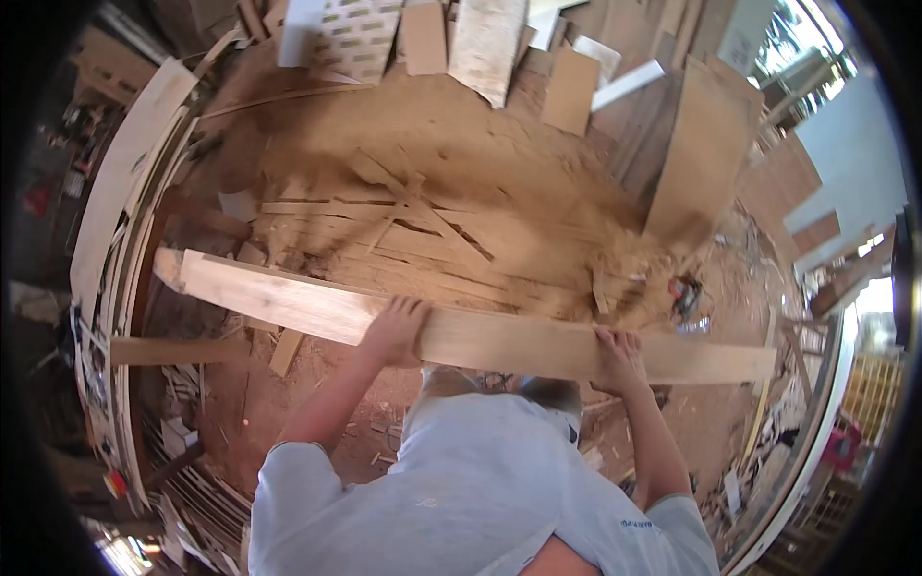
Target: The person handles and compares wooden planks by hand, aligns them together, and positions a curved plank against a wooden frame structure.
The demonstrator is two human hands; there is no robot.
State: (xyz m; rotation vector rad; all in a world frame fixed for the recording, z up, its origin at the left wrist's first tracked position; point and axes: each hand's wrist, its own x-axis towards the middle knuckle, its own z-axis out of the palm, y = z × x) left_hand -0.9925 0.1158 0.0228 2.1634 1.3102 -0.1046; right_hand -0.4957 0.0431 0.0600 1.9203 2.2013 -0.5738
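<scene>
A long pale wooden plank (509,343) lies crosswise in front of my body, its left end a little farther from me than its right. My left hand (396,331) grips it left of the middle, fingers curled over the far edge. Toward the right, my right hand (621,361) holds the same plank, with fingertips on its upper face and the thumb side at the near edge. The undersides of both grips are hidden. Beyond the plank, thin wood offcuts (423,213) lie crossed on a sawdust heap.
Boards and panels (571,91) lean along the far side. Long boards (134,192) are stacked on edge at the left, where a short timber piece (178,351) juts out. A small red and dark tool (685,293) rests on the ground at the right. Scraps litter the floor.
</scene>
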